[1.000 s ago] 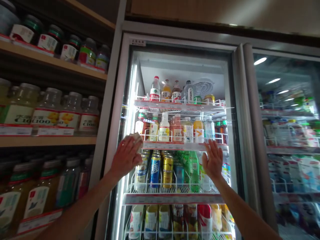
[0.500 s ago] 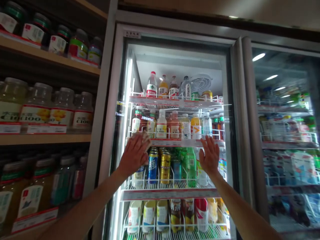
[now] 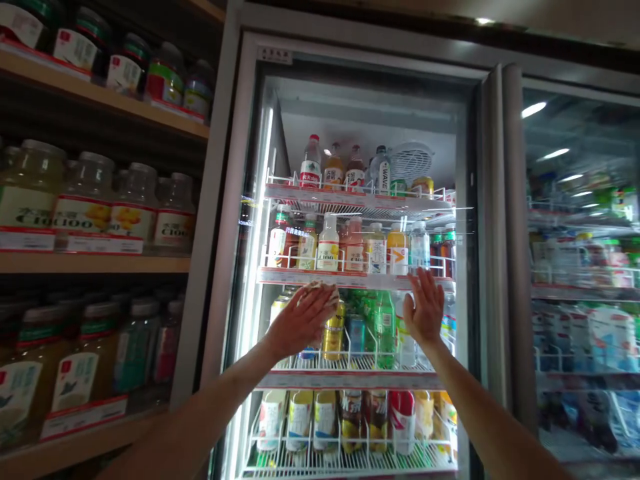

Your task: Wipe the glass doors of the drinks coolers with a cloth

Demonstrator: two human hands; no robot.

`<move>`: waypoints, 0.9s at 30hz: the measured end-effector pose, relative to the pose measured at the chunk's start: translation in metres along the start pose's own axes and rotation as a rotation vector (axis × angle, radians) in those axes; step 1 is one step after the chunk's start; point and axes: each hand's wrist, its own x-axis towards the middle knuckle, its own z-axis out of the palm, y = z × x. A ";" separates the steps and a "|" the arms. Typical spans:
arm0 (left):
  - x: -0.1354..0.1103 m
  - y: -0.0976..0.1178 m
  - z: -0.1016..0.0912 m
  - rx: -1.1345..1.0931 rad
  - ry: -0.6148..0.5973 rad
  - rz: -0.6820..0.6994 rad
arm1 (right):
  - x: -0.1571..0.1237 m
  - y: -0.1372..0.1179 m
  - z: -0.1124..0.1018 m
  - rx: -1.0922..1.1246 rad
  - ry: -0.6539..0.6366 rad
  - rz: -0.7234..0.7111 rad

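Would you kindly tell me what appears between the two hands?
In the head view, mostly a gold can, a bluish can and a green bottle, behind the glass door.

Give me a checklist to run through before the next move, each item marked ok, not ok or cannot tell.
1. Cloth in the left hand's grip: ok, bunched beneath the fingers.
2. Right hand free of objects: ok, fingers raised and nothing visible in it.
3. Right palm touching the glass door: cannot tell from this angle.
4. Hands clear of each other: ok, with a visible gap between them.
5. Full view of the gold can: not ok, the left hand and cloth cover part of it.
6. Green bottle upright: ok.
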 end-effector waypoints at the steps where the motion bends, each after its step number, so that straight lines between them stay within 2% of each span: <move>1: 0.003 0.001 0.001 0.007 0.025 -0.054 | 0.000 0.000 0.000 -0.001 0.003 -0.006; 3: 0.010 0.003 0.004 0.025 0.074 -0.171 | 0.000 0.002 0.001 -0.006 0.006 -0.009; 4: 0.013 0.005 0.005 0.023 0.077 -0.182 | 0.000 0.003 0.001 -0.008 0.006 -0.010; 8: 0.026 0.023 0.010 -0.081 -0.037 0.050 | 0.002 -0.005 -0.002 -0.011 -0.005 0.017; 9: 0.031 0.028 0.012 -0.110 -0.050 0.043 | 0.004 -0.013 -0.004 0.013 -0.015 0.021; 11: 0.043 0.033 0.014 -0.185 -0.030 -0.078 | 0.008 -0.035 -0.009 0.136 -0.046 -0.008; 13: 0.054 0.031 0.016 -0.293 0.028 -0.187 | 0.012 -0.062 -0.012 0.343 -0.079 -0.108; 15: 0.057 0.025 0.014 -0.384 0.086 -0.216 | 0.014 -0.088 -0.013 0.536 -0.119 -0.194; 18: 0.038 0.009 0.004 -0.369 0.091 -0.228 | 0.013 -0.120 -0.008 0.588 -0.181 -0.214; 23: -0.024 -0.022 -0.011 -0.098 0.012 -0.366 | 0.012 -0.161 0.010 0.267 -0.212 -0.138; 25: -0.039 -0.027 -0.011 -0.005 -0.010 -0.427 | 0.019 -0.161 0.015 0.177 -0.207 -0.134; 27: -0.046 -0.026 -0.009 0.039 -0.026 -0.437 | 0.031 -0.139 0.012 0.130 -0.191 -0.153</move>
